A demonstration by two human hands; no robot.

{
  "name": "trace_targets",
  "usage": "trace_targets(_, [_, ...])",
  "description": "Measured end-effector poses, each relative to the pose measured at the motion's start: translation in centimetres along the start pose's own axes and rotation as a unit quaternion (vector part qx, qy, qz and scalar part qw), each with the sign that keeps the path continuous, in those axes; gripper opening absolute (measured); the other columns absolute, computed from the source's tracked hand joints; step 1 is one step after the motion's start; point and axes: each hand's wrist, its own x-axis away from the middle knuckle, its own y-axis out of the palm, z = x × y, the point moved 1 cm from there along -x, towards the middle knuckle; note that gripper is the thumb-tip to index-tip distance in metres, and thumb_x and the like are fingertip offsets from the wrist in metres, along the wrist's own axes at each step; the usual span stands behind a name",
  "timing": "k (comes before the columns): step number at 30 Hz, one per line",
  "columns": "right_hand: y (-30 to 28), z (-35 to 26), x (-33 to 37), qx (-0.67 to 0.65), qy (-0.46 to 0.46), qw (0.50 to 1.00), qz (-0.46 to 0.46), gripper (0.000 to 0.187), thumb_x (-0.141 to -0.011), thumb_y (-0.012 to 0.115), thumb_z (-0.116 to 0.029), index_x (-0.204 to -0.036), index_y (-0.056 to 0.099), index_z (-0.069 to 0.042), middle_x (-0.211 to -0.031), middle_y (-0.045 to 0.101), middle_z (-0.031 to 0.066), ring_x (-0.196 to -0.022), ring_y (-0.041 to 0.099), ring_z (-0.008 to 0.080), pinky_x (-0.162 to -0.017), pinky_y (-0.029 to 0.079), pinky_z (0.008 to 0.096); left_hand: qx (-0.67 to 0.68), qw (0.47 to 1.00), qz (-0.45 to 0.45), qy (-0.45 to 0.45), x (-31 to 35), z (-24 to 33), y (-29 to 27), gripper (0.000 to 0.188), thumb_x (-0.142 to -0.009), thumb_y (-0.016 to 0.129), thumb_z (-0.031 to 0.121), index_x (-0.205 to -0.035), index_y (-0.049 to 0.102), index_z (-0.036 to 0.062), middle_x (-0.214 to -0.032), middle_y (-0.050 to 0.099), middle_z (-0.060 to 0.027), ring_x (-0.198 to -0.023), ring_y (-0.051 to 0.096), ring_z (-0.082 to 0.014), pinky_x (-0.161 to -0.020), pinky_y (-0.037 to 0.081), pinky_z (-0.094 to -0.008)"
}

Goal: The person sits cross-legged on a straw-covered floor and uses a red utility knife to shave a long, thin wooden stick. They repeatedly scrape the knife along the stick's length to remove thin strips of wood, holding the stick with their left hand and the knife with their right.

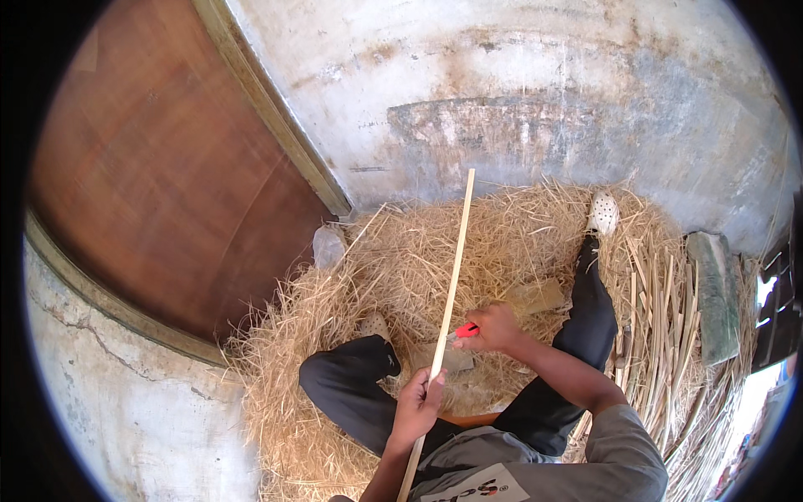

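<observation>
A long pale strip [455, 272], probably split bamboo or wood, slants up from my lap toward the wall. My left hand [418, 404] is closed around its lower part, thumb on top. In my right hand [493, 328] is a red-handled utility knife [466, 330], gripped with the fingers wrapped round it. The knife's blade end meets or nearly meets the strip's right side, above my left hand; contact is too small to tell. My legs are spread on either side of the strip.
Straw-like shavings [401, 259] cover the ground around me. On the right lie several long strips [661, 309] beside a greenish slab [713, 297]. A stained wall [535, 100] rises ahead, a brown door [184, 167] at left. A clear plastic bag [329, 246] sits by the door frame.
</observation>
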Motion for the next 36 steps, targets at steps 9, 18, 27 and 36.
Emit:
trace_targets(9, [-0.2, 1.0, -1.4, 0.007, 0.091, 0.995, 0.026, 0.064, -0.068, 0.063, -0.073, -0.063, 0.064, -0.009, -0.058, 0.060, 0.0120, -0.054, 0.062, 0.0315, -0.054, 0.049, 0.0434, -0.037, 0.999, 0.005, 0.019, 0.4, 0.2, 0.2, 0.020, -0.099, 0.053, 0.020, -0.103, 0.058, 0.0014, -0.064, 0.042, 0.0083, -0.055, 0.035, 0.0011, -0.047, 0.026, -0.0187])
trace_targets(18, [0.1, 8.2, -3.2, 0.065, 0.175, 0.970, 0.156, 0.073, -0.075, 0.049, -0.080, -0.060, 0.062, -0.009, -0.046, 0.051, 0.0117, -0.045, 0.056, 0.0320, -0.046, 0.044, 0.0437, -0.062, 0.998, -0.017, 0.026, 2.2, -0.7, 1.3, 0.023, -0.099, 0.053, 0.021, -0.108, 0.058, -0.0001, -0.066, 0.044, 0.0083, -0.056, 0.035, 0.0014, -0.048, 0.028, -0.0188])
trace_targets(27, [2.3, 4.8, -1.8, 0.019, 0.192, 0.978, 0.082, 0.072, -0.081, 0.044, -0.076, -0.066, 0.067, -0.009, -0.050, 0.054, 0.0130, -0.047, 0.057, 0.0324, -0.047, 0.045, 0.0445, 0.026, 0.999, -0.019, -0.027, 1.4, -0.4, 1.0, 0.022, -0.100, 0.051, 0.022, -0.105, 0.058, 0.0021, -0.058, 0.040, 0.0089, -0.047, 0.033, 0.0007, -0.042, 0.024, -0.0190])
trace_targets(36, [2.0, -0.6, 0.7, -0.041, 0.042, 0.998, 0.006, 0.070, -0.074, 0.052, -0.078, -0.069, 0.069, -0.010, -0.058, 0.061, 0.0103, -0.052, 0.061, 0.0324, -0.052, 0.048, 0.0434, 0.080, 0.995, -0.035, -0.044, 1.5, -0.3, 0.4, 0.022, -0.101, 0.049, 0.024, -0.104, 0.054, 0.0027, -0.059, 0.038, 0.0081, -0.049, 0.033, -0.0006, -0.044, 0.026, -0.0194])
